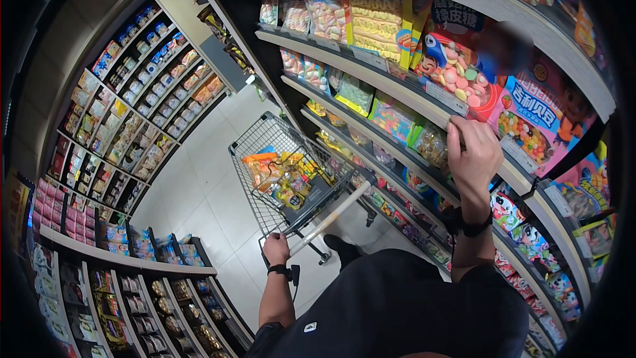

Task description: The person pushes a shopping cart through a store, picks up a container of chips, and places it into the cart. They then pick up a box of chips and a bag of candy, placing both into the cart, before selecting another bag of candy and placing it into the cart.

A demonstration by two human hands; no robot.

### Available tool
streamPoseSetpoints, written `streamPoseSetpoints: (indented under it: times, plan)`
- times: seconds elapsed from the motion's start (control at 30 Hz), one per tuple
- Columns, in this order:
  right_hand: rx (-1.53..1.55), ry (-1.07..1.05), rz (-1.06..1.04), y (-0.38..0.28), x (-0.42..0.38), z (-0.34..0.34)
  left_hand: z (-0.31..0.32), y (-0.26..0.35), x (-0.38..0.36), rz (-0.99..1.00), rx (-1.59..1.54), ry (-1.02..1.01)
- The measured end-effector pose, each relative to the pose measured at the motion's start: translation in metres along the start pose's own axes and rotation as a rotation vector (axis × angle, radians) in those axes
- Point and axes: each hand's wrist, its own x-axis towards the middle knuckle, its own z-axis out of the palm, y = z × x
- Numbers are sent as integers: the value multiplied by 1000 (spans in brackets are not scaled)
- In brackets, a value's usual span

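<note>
My left hand (276,249) is wrapped round the left end of the handle (331,217) of a wire shopping cart (248,159). Inside the cart lie an orange package (255,164) and several yellow packets. Raised at the right, my right hand (474,152) is at a shelf edge (414,86), its fingers curled. Whether those fingers hold anything is hidden. Just above it is a candy bag with pink and pastel pieces (457,69). To its right hangs a jelly bean bag (523,129). A band is on each wrist.
Curved-looking shelves of bagged sweets rise along the right. Across the aisle, a tall shelf unit (109,139) holds packets and jars. A low shelf run (132,262) is at the lower left. Pale floor tiles (212,185) lie between them.
</note>
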Motion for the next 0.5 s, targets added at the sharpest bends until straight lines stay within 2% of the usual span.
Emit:
streamPoseSetpoints:
  times: [0.5]
  plan:
    - [0, -3, -3, -1, 0, 0, -3, 3, 3, 12, 1, -5]
